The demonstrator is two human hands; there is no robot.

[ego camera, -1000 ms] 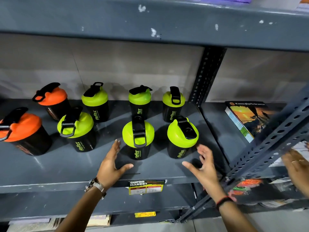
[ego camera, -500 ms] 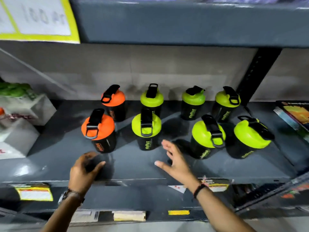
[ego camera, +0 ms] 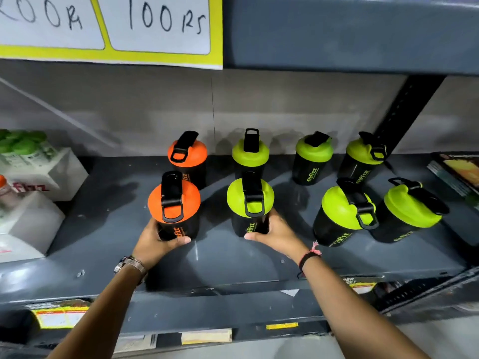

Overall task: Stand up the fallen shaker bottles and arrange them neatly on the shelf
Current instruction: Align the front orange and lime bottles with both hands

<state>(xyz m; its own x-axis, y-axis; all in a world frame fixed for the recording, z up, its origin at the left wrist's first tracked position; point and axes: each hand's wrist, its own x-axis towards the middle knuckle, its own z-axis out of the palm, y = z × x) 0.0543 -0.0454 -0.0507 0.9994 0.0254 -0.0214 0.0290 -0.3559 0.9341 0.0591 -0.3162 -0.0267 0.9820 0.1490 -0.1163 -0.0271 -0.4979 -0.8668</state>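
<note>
Several black shaker bottles stand upright in two rows on the grey shelf point(ego camera: 233, 268). My left hand point(ego camera: 155, 242) grips the base of the front orange-lidded bottle point(ego camera: 174, 200). My right hand point(ego camera: 277, 233) wraps the base of the front green-lidded bottle point(ego camera: 250, 198) beside it. Behind them stand another orange-lidded bottle point(ego camera: 187, 154) and a green-lidded one point(ego camera: 250, 152). To the right, two green-lidded bottles stand at the back point(ego camera: 314, 154) point(ego camera: 364, 156) and two at the front point(ego camera: 342, 211) point(ego camera: 409, 208).
White boxes point(ego camera: 39, 177) sit at the shelf's left end. Books point(ego camera: 456, 174) lie on the neighbouring shelf at the right, past a black perforated upright point(ego camera: 404, 112). A yellow-edged price sign point(ego camera: 111, 29) hangs from the shelf above. Price labels line the shelf's front edge.
Both hands have moved forward from the bare shelf front and closed on the two front bottles, left on the orange-lidded, right on the green-lidded. The view has kept shifting left.
</note>
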